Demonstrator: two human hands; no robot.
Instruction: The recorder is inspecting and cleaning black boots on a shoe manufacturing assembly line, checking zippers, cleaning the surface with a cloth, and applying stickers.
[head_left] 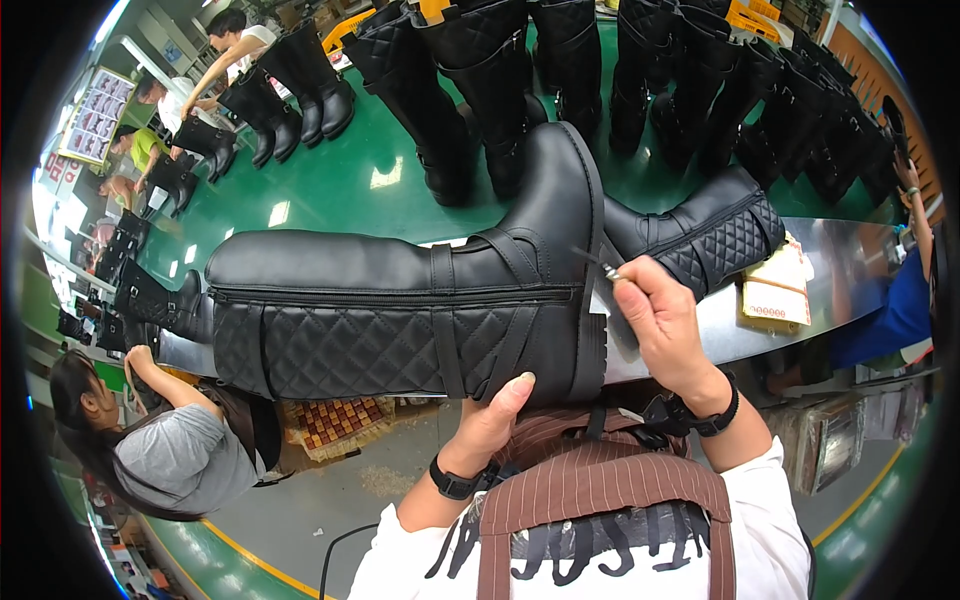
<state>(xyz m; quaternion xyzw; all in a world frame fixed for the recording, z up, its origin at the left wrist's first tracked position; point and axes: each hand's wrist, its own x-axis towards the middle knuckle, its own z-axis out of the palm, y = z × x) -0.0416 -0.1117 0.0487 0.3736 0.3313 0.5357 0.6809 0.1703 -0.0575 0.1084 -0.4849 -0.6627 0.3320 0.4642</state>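
Observation:
A tall black boot [400, 310] lies on its side in front of me, its toe pointing away and its shaft stretching left. A long zipper runs along it, with quilting below and straps at the ankle. My left hand [490, 425] grips the boot at the heel, thumb on the near edge and the other fingers hidden underneath. In my right hand [655, 315] is a thin pointed tool [609, 269] with a metal collar, pinched between thumb and fingers. Its dark tip reaches the edge where upper and sole meet; the exact kind cannot be made out.
Another quilted boot [700, 232] lies just right, beside a stack of yellowish cards [777, 290] on the metal ledge [850, 265]. Several upright boots [480, 90] line the green table [350, 205]. A co-worker in a grey shirt [180, 445] sits at left; other people work farther off.

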